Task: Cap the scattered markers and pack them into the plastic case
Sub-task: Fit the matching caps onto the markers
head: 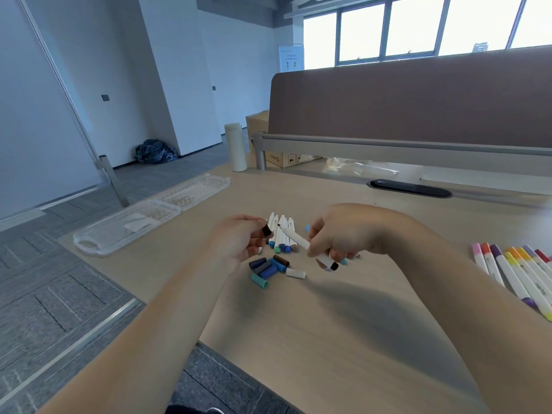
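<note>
Cap and tip are sitting almost nose to nose between your hands. Your left hand (236, 240) is pinching a black cap (266, 231) at its fingertips; which way the cap's mouth is facing is too small to make out. Your right hand (337, 234) is gripping a white marker (298, 241) around its lower half, fingers curled round the barrel. The marker's long axis is running on a slant, from the dark butt end low and near you, up and away to the left, where the bare black tip is pointing toward the cap. Tip and cap are lying just beside each other, not touching, with the tip slightly to the right of the cap. In my judgement the join is calling for a short closing move along that slanted axis, with the cap turned to match it. Both hands are hovering over the table (343, 309), above a heap of loose caps (268, 268) and a bunch of markers (282, 243) lying side by side. The plastic case (125, 225) is lying open well off to your left, nearer your left hand.
</note>
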{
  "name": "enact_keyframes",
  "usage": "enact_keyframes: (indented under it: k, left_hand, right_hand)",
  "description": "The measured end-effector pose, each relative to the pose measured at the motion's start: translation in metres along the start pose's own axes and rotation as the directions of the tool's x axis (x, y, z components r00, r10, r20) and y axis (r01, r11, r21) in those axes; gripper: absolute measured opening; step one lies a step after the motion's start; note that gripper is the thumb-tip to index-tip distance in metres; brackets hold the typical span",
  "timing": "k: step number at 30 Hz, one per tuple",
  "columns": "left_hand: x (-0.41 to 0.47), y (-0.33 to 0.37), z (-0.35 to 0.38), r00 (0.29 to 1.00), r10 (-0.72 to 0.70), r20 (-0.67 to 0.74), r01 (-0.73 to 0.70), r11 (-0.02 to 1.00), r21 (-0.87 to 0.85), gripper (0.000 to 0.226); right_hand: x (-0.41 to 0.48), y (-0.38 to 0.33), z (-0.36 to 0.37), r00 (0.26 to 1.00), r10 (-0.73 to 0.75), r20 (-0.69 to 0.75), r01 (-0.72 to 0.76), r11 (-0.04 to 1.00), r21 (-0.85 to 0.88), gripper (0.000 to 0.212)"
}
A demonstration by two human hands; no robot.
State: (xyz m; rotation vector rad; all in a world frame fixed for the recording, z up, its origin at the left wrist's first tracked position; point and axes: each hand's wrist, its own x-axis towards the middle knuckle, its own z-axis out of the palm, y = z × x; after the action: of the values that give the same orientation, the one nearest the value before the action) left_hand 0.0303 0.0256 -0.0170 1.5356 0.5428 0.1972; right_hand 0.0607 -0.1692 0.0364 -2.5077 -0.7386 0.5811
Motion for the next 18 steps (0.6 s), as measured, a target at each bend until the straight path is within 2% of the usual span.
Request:
enact_keyframes:
  k: [6, 8, 10, 16, 18]
  left_hand:
    - [-0.002, -0.003, -0.002, 0.993, 0.040, 0.111, -0.044, 0.998, 0.035, 0.022]
    - [-0.001, -0.004, -0.003, 0.992, 0.039, 0.123, -0.042, 0.999, 0.018, 0.022]
    - [0.001, -0.005, -0.003, 0.991, 0.051, 0.128, -0.060, 0.996, 0.070, 0.023]
    - [-0.003, -0.009, 0.000, 0.976, 0.067, 0.206, -0.093, 0.989, 0.118, 0.033]
    - [-0.003, -0.010, 0.001, 0.974, 0.082, 0.212, -0.110, 0.986, 0.125, 0.030]
  right_hand:
    - [0.002, 0.001, 0.001, 1.000, 0.009, -0.002, -0.009, 0.999, -0.032, 0.011]
    - [0.002, 0.002, 0.001, 1.000, 0.013, 0.008, -0.012, 0.999, -0.046, 0.012]
    - [0.002, 0.003, 0.000, 1.000, 0.014, -0.016, -0.015, 0.998, -0.059, 0.011]
    - [0.001, 0.004, -0.003, 0.999, 0.045, -0.006, -0.045, 0.989, -0.143, 0.018]
    - [0.002, 0.004, -0.002, 0.999, 0.047, 0.003, -0.046, 0.987, -0.157, 0.018]
